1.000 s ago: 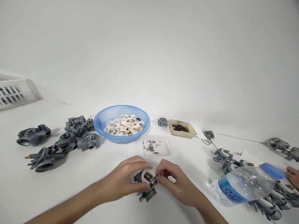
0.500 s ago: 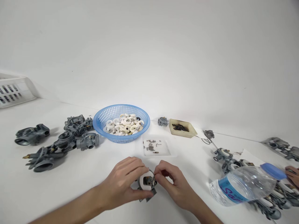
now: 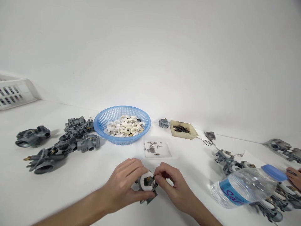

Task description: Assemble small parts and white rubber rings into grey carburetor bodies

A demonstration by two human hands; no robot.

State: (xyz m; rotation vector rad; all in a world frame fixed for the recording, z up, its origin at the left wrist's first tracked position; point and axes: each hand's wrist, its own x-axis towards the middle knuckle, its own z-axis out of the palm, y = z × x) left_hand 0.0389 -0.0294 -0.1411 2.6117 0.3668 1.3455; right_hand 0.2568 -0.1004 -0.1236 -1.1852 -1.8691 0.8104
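A grey metal carburetor [image 3: 148, 200] is on the white table in front of me, its open side facing up. A white ring-shaped float [image 3: 146, 187] sits in it around small brass and metal parts. My left hand [image 3: 128, 182] is wrapped round the carburetor from the left, thumb at the near side and fingers over the far side. At its right edge, my right hand [image 3: 171, 183] pinches with thumb and forefinger beside the float. Whatever is between those fingertips is too small to make out.
Beyond my hands are a white tray [image 3: 169, 153] of tiny metal pins, a blue basket [image 3: 98, 133] of white floats and a tub [image 3: 185, 135] of black rings. Carburetors [image 3: 88, 143] lie left. A water bottle [image 3: 251, 185] leans over others at right, near another person's hand [image 3: 293, 179].
My hands have barely moved; the left fingers have slid slightly back, so more of the float shows. The right fingertips stay at the carburetor's right edge.
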